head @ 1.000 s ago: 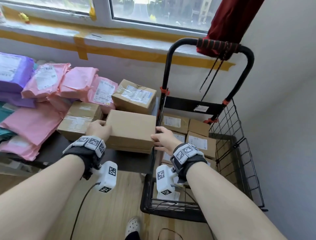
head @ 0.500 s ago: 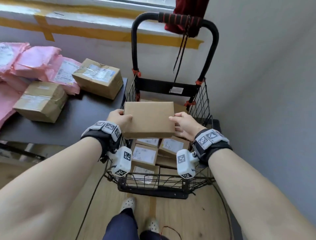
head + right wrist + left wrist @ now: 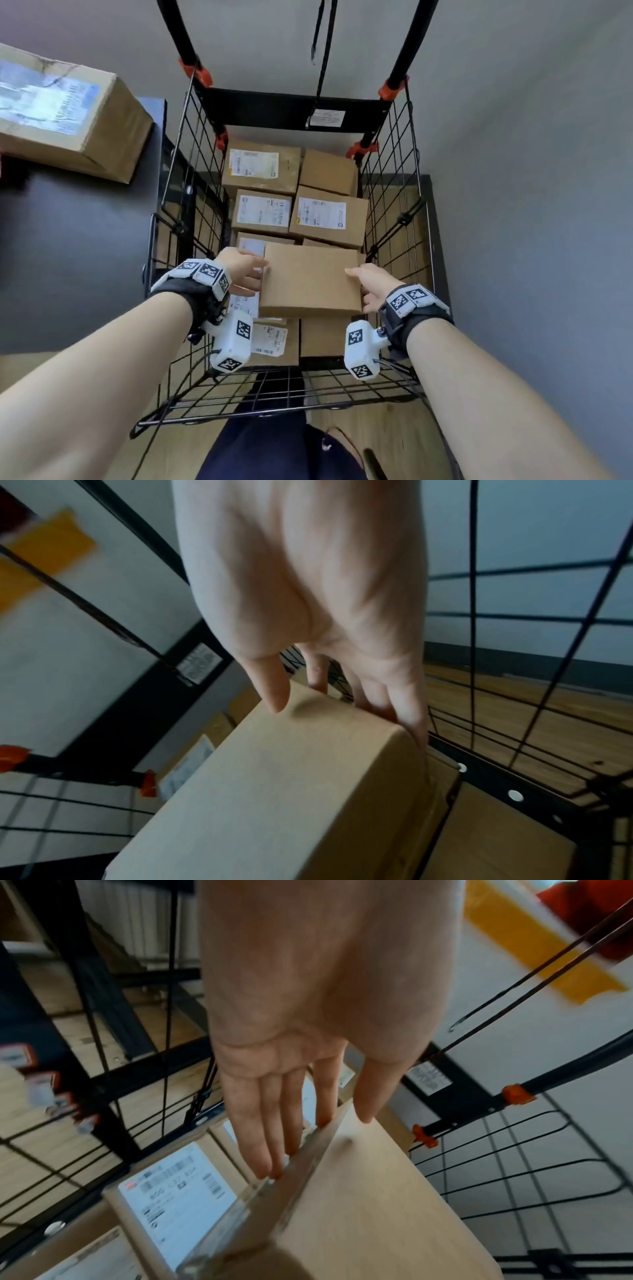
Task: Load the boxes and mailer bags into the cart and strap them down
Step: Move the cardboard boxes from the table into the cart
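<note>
A plain brown box [image 3: 310,281] hangs low inside the black wire cart [image 3: 274,407], just above the labelled boxes [image 3: 262,210] stacked there. My left hand [image 3: 260,277] grips its left edge, thumb on top and fingers down the side. My right hand [image 3: 356,287] grips the right edge the same way. In the left wrist view the left hand [image 3: 318,1148] has straight fingers along the box [image 3: 359,1218] side. In the right wrist view the right hand [image 3: 342,718] has its thumb on the box [image 3: 291,791] top, close to the cart's right wire wall.
A large taped box [image 3: 68,113] sits on the dark table [image 3: 68,257] left of the cart. A black strap [image 3: 323,51] hangs from the handle at the back. A grey wall runs close on the right. My legs stand at the cart's front.
Both hands carried the plain box off the table, rightwards over the cart, then down inside it. My view has tilted down onto the cart.
</note>
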The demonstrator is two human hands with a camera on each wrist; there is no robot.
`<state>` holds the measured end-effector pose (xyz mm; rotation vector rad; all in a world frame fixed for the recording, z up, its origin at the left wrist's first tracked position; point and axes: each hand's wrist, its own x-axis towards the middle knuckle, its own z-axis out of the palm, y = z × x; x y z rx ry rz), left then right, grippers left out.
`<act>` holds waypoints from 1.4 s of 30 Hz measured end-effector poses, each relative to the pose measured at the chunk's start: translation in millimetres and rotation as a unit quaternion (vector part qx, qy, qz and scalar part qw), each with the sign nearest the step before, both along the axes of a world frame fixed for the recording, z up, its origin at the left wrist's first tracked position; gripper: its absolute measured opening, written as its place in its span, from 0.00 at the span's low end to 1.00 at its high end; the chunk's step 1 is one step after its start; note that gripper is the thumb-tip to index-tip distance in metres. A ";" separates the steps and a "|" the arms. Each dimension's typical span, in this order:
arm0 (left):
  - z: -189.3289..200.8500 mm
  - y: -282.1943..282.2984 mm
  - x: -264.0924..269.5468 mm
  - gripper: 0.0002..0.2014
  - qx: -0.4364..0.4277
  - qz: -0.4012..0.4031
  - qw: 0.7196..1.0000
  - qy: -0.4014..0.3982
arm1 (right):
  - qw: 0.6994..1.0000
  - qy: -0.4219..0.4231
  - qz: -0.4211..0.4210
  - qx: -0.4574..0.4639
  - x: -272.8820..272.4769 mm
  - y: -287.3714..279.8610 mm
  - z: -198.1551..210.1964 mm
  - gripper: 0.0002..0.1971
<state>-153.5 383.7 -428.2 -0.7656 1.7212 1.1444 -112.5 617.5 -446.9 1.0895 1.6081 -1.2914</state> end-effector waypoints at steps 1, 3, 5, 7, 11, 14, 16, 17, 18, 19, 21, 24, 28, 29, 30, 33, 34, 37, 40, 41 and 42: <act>-11.1 1.6 -1.2 0.08 0.003 -0.010 1.000 -0.017 | 1.000 -0.007 -0.002 0.008 0.1 3.3 -12.1 0.21; -33.7 5.8 0.0 0.14 0.010 -0.023 0.998 -0.059 | 0.999 -0.026 0.007 0.026 2.8 8.6 -35.9 0.22; -52.3 12.1 4.0 0.19 0.018 -0.036 0.994 -0.099 | 0.996 -0.060 0.034 0.048 10.1 14.0 -60.5 0.24; -69.4 18.4 9.8 0.20 0.023 -0.046 0.990 -0.133 | 0.994 -0.081 0.044 0.062 17.3 18.5 -80.4 0.24; -99.9 29.7 19.7 0.18 0.034 -0.083 0.980 -0.180 | 0.984 -0.137 0.051 0.101 28.0 27.6 -109.1 0.22; -118.1 33.8 18.3 0.15 0.047 -0.108 0.972 -0.203 | 0.978 -0.163 0.063 0.111 38.0 36.0 -123.3 0.21; -127.1 36.0 16.0 0.15 0.065 -0.123 0.965 -0.224 | 0.977 -0.167 0.060 0.119 46.4 41.6 -129.7 0.21; -131.4 37.8 16.0 0.16 0.072 -0.129 0.961 -0.233 | 0.977 -0.167 0.053 0.122 50.4 43.7 -133.8 0.21; -134.6 40.7 17.3 0.16 0.075 -0.132 0.959 -0.237 | 0.977 -0.167 0.045 0.125 53.1 45.7 -137.0 0.21; -139.0 44.0 20.2 0.17 0.076 -0.132 0.960 -0.236 | 0.978 -0.166 0.031 0.124 53.9 45.1 -140.3 0.21; -148.2 51.0 27.1 0.19 0.069 -0.126 0.965 -0.219 | 0.979 -0.170 -0.008 0.117 56.4 45.6 -151.7 0.20; -158.5 59.7 38.1 0.23 0.061 -0.115 0.970 -0.206 | 0.979 -0.159 -0.042 0.118 57.0 49.3 -166.5 0.22; -167.8 60.0 45.5 0.26 0.048 -0.087 0.971 -0.219 | 0.982 -0.154 -0.079 0.078 53.8 51.0 -163.1 0.21; -169.4 58.5 45.5 0.27 0.046 -0.074 0.972 -0.220 | 0.981 -0.151 -0.102 0.061 55.2 51.6 -165.4 0.22; -170.9 57.2 45.3 0.28 0.047 -0.059 0.972 -0.222 | 0.979 -0.149 -0.130 0.050 56.7 52.7 -168.4 0.25; -177.1 52.3 44.0 0.34 0.064 -0.015 0.973 -0.220 | 0.970 -0.140 -0.194 0.034 60.1 53.7 -177.9 0.30; -178.1 51.4 43.1 0.35 0.068 -0.002 0.974 -0.216 | 0.968 -0.134 -0.208 0.032 60.4 53.9 -181.2 0.30; -181.9 50.3 39.1 0.34 0.063 0.009 0.979 -0.194 | 0.964 -0.119 -0.239 0.013 58.4 53.6 -182.2 0.29; -182.3 49.5 34.6 0.30 0.036 -0.005 0.986 -0.164 | 0.964 -0.114 -0.242 -0.008 57.7 52.8 -179.1 0.28; -182.3 48.6 34.1 0.29 0.032 -0.006 0.987 -0.158 | 0.965 -0.112 -0.238 -0.012 57.7 51.9 -178.7 0.27; -180.1 48.0 33.9 0.28 0.031 -0.005 0.987 -0.157 | 0.966 -0.111 -0.234 -0.012 56.3 50.8 -176.8 0.27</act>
